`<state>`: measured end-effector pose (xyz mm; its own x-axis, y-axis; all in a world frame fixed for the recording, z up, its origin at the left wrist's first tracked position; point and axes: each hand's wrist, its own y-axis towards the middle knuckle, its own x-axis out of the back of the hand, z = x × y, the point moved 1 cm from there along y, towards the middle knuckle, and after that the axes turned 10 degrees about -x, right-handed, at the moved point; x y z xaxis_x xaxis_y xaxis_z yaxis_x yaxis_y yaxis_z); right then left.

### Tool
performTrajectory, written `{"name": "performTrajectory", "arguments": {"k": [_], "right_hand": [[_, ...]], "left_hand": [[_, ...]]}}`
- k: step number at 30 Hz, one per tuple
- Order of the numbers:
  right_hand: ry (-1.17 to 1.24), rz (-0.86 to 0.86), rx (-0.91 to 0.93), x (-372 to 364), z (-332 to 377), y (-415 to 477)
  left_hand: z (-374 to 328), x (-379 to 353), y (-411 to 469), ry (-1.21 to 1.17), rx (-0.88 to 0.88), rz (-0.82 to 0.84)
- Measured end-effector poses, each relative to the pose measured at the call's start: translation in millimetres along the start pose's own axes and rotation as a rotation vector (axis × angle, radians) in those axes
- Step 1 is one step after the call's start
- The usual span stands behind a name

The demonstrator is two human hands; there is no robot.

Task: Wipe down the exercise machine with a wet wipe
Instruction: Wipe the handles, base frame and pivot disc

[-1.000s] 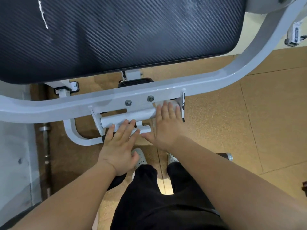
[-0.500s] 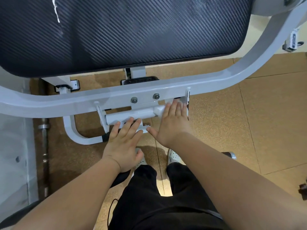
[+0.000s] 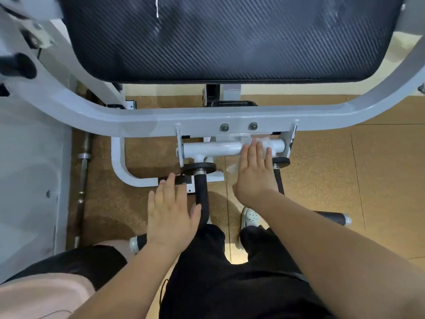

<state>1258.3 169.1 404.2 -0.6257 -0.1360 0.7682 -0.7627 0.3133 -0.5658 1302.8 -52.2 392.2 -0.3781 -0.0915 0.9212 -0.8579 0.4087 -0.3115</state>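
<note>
Right hand (image 3: 255, 173), fingers flat, presses wipe (image 3: 265, 141) onto white bar (image 3: 211, 149); left hand (image 3: 170, 217) spread, holding nothing. I should press evenly, wrapping round the bar to its end.

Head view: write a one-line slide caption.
Right hand presses a wet wipe on the machine's white crossbar; left hand open beside a black handle.

no legible text or labels

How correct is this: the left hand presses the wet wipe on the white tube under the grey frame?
Not the left: in the head view the right hand presses the wet wipe on the white tube under the grey frame.
</note>
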Motion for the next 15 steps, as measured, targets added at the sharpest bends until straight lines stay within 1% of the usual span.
{"name": "performTrajectory", "arguments": {"k": [4,7,9,12,13,15], "right_hand": [[0.065,-0.038,0.271,-2.0,34.8,-3.5],[0.143,-0.035,0.378,-3.4,20.2,5.4],[0.185,-0.025,0.403,-0.8,7.2,11.0],[0.278,0.002,0.317,9.0,6.0,16.8],[0.298,0.010,0.319,14.1,12.2,15.8],[0.340,0.033,0.433,25.6,33.4,11.1]], "left_hand": [[20.6,2.5,-16.0,0.032,0.011,0.026],[27.8,4.4,-20.4,0.060,0.005,0.029],[32.4,5.6,-24.1,0.073,-0.020,0.028],[37.5,4.4,-27.2,0.086,-0.054,0.037],[37.3,4.3,-26.4,0.085,-0.061,0.036],[35.4,3.6,-23.7,0.083,-0.081,0.034]]}}
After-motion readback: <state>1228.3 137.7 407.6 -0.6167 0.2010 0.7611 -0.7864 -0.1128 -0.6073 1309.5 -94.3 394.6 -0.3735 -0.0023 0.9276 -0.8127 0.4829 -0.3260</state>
